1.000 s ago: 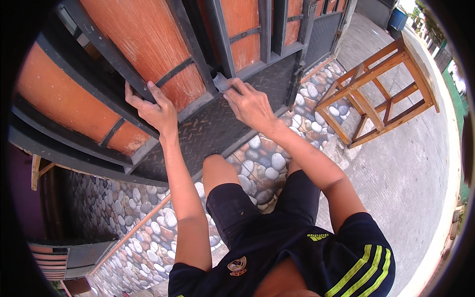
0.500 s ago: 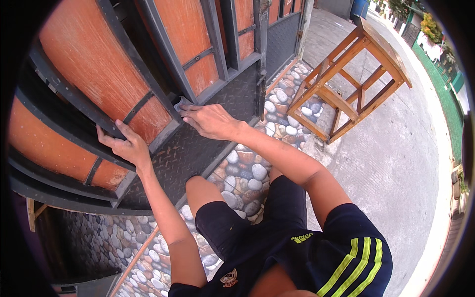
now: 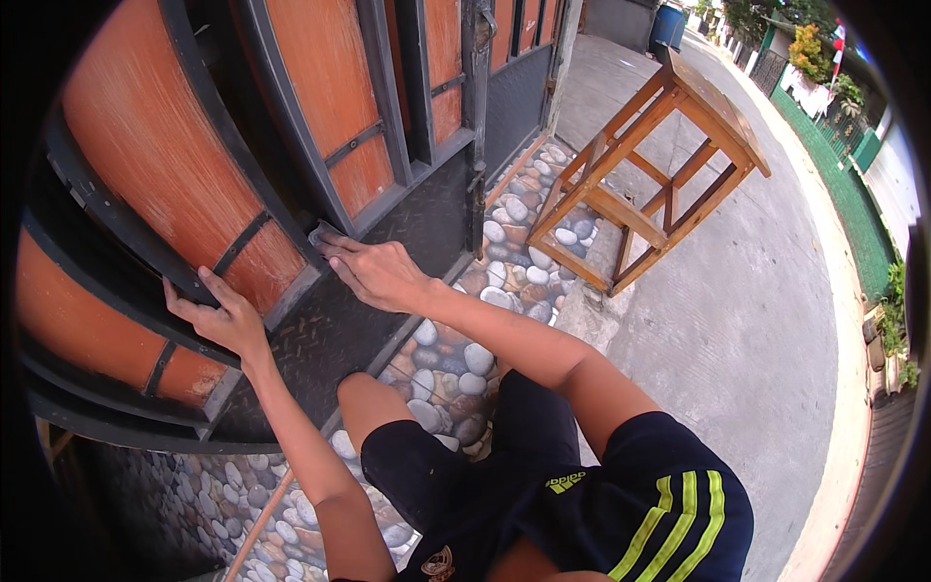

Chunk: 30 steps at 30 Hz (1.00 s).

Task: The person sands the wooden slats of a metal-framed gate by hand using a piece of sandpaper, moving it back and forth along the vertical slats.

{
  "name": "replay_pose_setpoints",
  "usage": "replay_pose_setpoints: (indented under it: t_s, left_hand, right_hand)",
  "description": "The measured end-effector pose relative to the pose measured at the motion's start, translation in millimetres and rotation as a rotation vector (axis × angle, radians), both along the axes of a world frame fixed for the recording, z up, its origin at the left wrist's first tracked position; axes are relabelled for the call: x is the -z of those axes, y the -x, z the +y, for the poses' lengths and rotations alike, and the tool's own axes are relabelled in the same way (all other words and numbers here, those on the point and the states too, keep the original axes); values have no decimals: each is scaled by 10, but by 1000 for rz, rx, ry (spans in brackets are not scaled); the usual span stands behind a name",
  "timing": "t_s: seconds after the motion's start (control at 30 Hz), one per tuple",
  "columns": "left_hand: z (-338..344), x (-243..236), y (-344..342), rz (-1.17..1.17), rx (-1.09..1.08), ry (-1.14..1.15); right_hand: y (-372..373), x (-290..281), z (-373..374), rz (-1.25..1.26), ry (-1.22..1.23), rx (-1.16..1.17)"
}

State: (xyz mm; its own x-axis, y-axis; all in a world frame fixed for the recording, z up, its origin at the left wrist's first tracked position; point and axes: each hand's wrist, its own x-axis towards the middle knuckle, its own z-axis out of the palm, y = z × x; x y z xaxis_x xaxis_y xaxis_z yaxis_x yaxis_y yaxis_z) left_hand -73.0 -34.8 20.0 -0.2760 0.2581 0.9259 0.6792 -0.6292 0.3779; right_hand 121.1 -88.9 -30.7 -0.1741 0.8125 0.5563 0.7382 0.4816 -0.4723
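A metal gate [image 3: 254, 136] with dark grey frames holds weathered orange wood panels [image 3: 145, 145] above a dark tread-plate strip [image 3: 417, 204]. My left hand [image 3: 221, 315] grips a dark vertical bar [image 3: 126, 218] low on the gate, thumb over its front. My right hand [image 3: 378, 276] has its fingers closed on a small grey sheet [image 3: 320, 236], pressed against the frame at the lower corner between two panels, right of my left hand. Part of the sheet is hidden by the fingers.
A wooden stool [image 3: 650, 165] stands right of the gate, partly on pebble-patterned flooring [image 3: 475, 359] beside concrete paving [image 3: 727, 369]. A blue barrel [image 3: 667, 27] is farther back. A green strip, fences and plants line the road's far side. My bent knee [image 3: 364, 398] is close below the gate.
The view has shifted, showing more of the street. Both hands appear farther left in the picture, still at about the same spots on the gate; the right fingers with the sheet have moved slightly.
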Motion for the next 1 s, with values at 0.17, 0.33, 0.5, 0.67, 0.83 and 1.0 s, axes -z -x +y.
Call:
replay_pose_setpoints:
  t_s: [0.17,0.33,0.5,0.67,0.83,1.0]
  left_hand:
    - [-50,-20,6,-80,62,61]
    - [-4,-46,-60,-29,87,-28]
    - [-27,-41,-8,-61,135,20]
    - [-72,-47,19,-68,118,24]
    - [-41,-38,-76,-58,167,29]
    - [27,-11,55,-14,87,-35]
  right_hand:
    - [74,143,149,209,-106,-72]
    - [-31,141,8,270,-48,-35]
    - [159,-15,243,141,169,102]
    - [157,113,-38,263,-182,-8]
    - [138,-3,256,82,93,172]
    - [170,167,-41,230,-230,51]
